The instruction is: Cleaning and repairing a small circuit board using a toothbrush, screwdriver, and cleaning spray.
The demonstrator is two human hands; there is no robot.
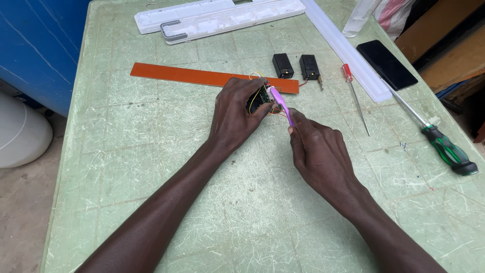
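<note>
On the scratched green bench [151,151], the left hand [235,114] has its fingers [252,90] curled shut around a small green circuit board [263,95] with thin wires coming off it, holding it just above the surface. The right hand [318,151] pinches the end of a purple-handled brush [282,105] between thumb and forefinger, so those fingers are closed on it too, and the white head of the brush sits right against the board's edge, just past the left fingertips. Right behind the left fingers lies a long orange strip [202,77], flat on the bench, partly hidden by the knuckles. Just beyond that, two small black battery blocks [295,65] sit side by side with a red wire trailing from one. Off to the outside of the right fingers there's a thin red-handled screwdriver [353,96], and further out a big green-and-black-handled screwdriver [444,149] and a dark phone [386,64] lying face up. Well past both hands, at the far edge, is a long white plastic lamp housing [222,17], with a white diffuser cover [343,48] running diagonally near it.
</note>
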